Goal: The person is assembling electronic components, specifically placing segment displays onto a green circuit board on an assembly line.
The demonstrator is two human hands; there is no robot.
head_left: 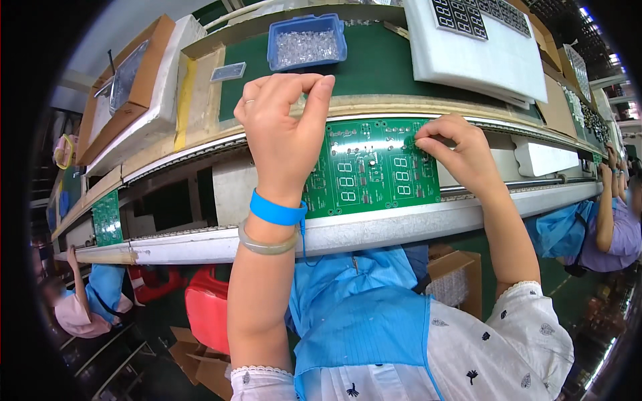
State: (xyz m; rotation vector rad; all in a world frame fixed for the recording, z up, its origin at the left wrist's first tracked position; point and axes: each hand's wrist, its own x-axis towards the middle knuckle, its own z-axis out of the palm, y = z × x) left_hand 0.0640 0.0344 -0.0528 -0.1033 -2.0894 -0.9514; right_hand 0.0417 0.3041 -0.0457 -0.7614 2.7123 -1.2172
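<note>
The left hand is raised above the conveyor line, wrist bent, with its fingers pinched together; if they grip something small, I cannot tell. A blue strap and a pale bangle sit on this wrist. The right hand rests on the upper right corner of the green circuit board, its fingers curled and pressing down on the board; what they grip is too small to see. The board lies flat between the two rails of the line, with white printed digit outlines on it. Behind it, at the far edge of the green tabletop, stands a blue tray of clear small parts, and a white foam sheet lies at the right. Other workers sit along the line on both sides.
</note>
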